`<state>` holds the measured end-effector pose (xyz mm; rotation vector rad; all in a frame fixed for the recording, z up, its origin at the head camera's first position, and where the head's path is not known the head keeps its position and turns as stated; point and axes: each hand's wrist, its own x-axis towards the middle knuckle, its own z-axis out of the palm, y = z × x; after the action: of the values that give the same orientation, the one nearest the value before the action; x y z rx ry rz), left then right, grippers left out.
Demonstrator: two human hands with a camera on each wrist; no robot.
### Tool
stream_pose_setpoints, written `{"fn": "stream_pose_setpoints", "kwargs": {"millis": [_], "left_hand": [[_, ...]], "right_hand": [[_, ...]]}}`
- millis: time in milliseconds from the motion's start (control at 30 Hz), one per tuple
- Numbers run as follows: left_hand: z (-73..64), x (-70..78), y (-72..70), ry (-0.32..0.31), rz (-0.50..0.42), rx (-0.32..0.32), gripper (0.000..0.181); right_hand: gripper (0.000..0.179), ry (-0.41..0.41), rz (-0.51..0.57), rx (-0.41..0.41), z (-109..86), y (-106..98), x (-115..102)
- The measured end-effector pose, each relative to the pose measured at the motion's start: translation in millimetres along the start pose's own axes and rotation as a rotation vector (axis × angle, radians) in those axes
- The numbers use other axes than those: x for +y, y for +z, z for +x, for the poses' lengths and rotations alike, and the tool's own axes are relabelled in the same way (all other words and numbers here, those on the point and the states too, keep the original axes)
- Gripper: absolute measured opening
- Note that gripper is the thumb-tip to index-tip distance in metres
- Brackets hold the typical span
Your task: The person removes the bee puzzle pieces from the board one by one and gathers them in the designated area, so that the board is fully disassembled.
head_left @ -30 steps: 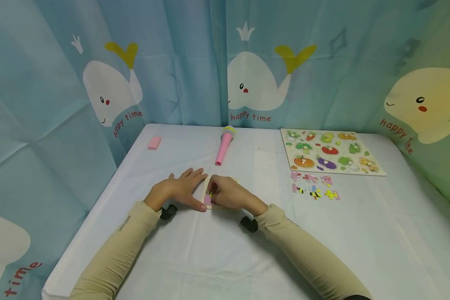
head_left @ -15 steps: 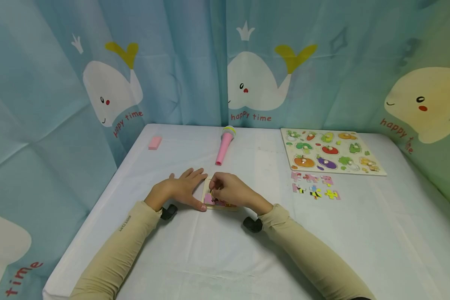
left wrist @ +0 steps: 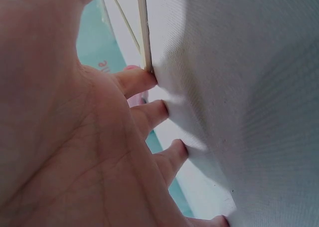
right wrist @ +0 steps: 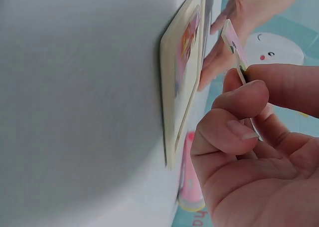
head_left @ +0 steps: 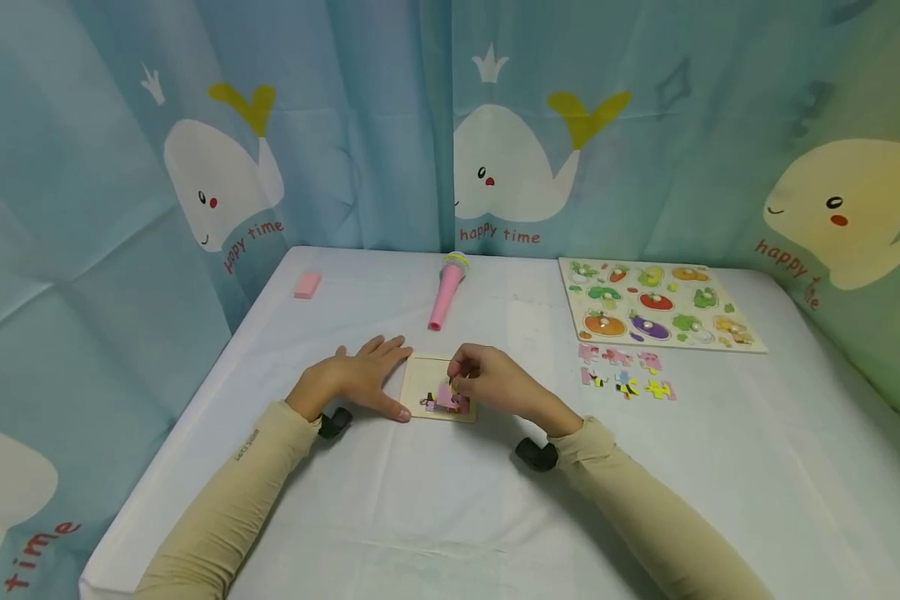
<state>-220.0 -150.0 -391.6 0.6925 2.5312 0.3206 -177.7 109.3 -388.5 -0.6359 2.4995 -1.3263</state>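
My left hand (head_left: 363,379) lies flat on the white tablecloth with fingers spread, its thumb and a fingertip against the left edge of a small wooden puzzle tray (head_left: 422,375). With thumb and fingers, my right hand (head_left: 498,383) pinches a thin pink jigsaw piece (right wrist: 234,45) with dark and yellow markings. That piece is raised over the tray's right half, tilted on edge in the right wrist view. Colourful jigsaw pieces (right wrist: 187,40) lie along the tray's near side, partly covered by the held piece in the head view. The upper left of the tray shows bare wood.
Several loose jigsaw pieces (head_left: 626,383) lie in two rows at the right. Behind them is a vegetable peg board (head_left: 682,327). A pink toy microphone (head_left: 446,296) lies beyond the tray, and a pink block (head_left: 307,285) sits at the far left. Whale-print curtains (head_left: 390,167) surround the table.
My right hand has moved right from the tray's left side and lifted, carrying the pink jigsaw piece. More of the tray now shows. My left hand has stayed in place.
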Motion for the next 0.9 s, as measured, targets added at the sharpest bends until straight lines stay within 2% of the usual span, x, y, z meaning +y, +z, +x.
{"fn": "stream_pose_setpoints", "kwargs": {"millis": [467,900], "left_hand": [[-1.4,0.0,-0.3,0.006,0.003,-0.002,0.118],[-1.5,0.1,0.2,0.009,-0.009,-0.003,0.120]], "right_hand": [[0.004,0.016,-0.028,0.064,-25.7,-25.9,12.6],[0.005,0.103,0.001,0.113,-51.7,-49.8,26.7]]}}
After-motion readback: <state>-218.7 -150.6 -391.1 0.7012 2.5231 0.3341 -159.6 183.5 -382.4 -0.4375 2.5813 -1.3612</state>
